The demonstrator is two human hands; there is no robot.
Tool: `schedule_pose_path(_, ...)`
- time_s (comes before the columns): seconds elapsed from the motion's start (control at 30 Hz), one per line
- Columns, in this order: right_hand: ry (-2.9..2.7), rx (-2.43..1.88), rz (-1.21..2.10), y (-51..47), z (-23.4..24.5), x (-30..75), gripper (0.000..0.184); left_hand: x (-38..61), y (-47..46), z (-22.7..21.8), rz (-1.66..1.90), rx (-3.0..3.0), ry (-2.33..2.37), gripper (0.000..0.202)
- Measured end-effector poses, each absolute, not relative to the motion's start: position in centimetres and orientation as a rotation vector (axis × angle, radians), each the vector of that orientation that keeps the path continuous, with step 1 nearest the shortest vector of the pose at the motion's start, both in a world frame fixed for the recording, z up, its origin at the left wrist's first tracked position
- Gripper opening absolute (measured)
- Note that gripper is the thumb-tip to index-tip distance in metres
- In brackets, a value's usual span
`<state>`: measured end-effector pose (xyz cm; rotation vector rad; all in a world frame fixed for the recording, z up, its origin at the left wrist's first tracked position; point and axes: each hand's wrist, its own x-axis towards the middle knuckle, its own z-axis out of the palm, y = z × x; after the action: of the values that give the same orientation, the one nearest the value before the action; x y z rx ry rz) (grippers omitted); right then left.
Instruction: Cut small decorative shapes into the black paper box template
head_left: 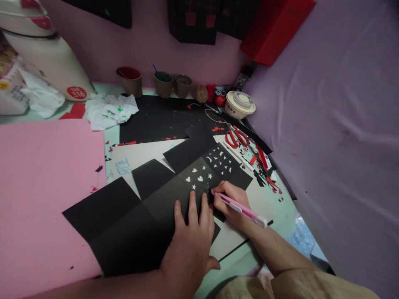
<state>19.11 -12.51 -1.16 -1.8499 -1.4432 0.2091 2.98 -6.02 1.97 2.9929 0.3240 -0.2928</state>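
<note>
A black paper sheet [157, 203] with fold lines and flaps lies in front of me, its right panels pierced by hearts, stars, a moon and triangles. My left hand [193, 236] rests flat on it, fingers spread, just below the cut-out stars. In my right hand [232, 201] is a pink craft knife [243, 210] with a white end, held like a pen. Its tip points at the paper right beside my left fingertips, near a faint drawn outline. My fingers hide the blade.
Red-handled scissors [237, 138] and red and black paper scraps [254, 160] lie at the right. Behind stand several paint cups [163, 85], a twine ball [202, 94] and a lidded bowl [239, 104]. Pink sheet [46, 187] covers the left; crumpled tissue [110, 111] sits beyond.
</note>
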Motion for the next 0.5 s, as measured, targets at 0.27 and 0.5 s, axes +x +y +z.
schedule_pose_path(0.27,-1.071,-1.696,0.162,-13.1,-0.9,18.7,0.004,3.1,-6.0,2.1,-0.326,2.982,0.339,0.104)
schedule_pose_path(0.5,-0.925,-1.634,0.380,-13.2,0.4,20.5,0.016,3.1,-6.1,2.1,-0.329,2.998,0.341,0.103)
